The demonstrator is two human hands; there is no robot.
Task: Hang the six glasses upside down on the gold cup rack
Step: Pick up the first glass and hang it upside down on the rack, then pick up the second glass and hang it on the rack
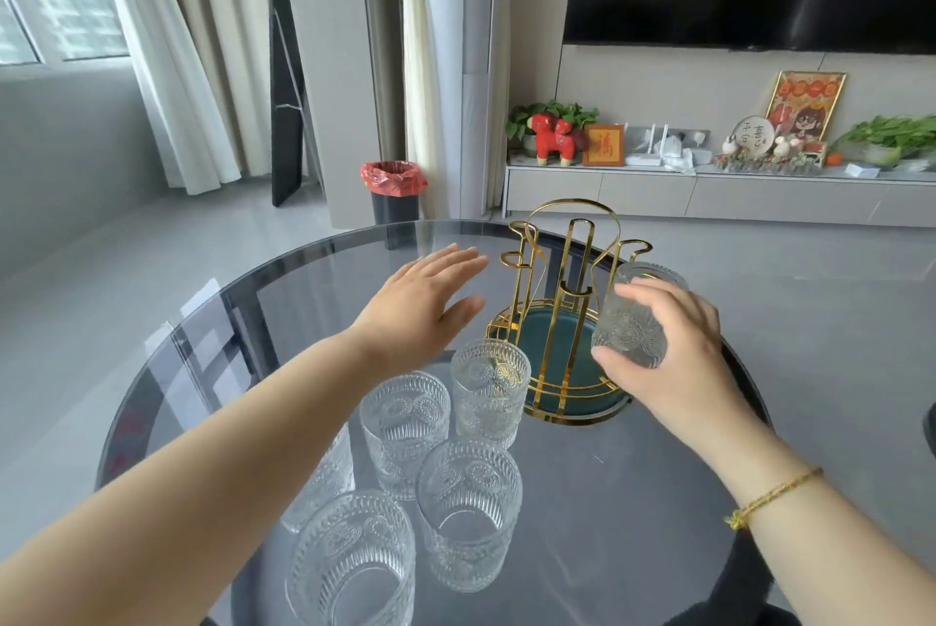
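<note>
The gold cup rack (567,271) with a green base stands at the middle of the round glass table (283,291). My right hand (673,352) grips one embossed clear glass (630,321) tilted beside the rack's right side, near a right-hand hook. My left hand (425,301) hovers flat and open just left of the rack, holding nothing. Several more embossed glasses stand upright in a cluster in front of the rack: one closest to the rack (489,392), one left of it (405,428), one nearer me (468,509), one at the front (352,559). Another is partly hidden under my left forearm.
A red-lined bin (394,192) stands on the floor beyond the table. A low TV cabinet (709,195) with ornaments and plants runs along the far wall under a black screen. Curtains hang at the left.
</note>
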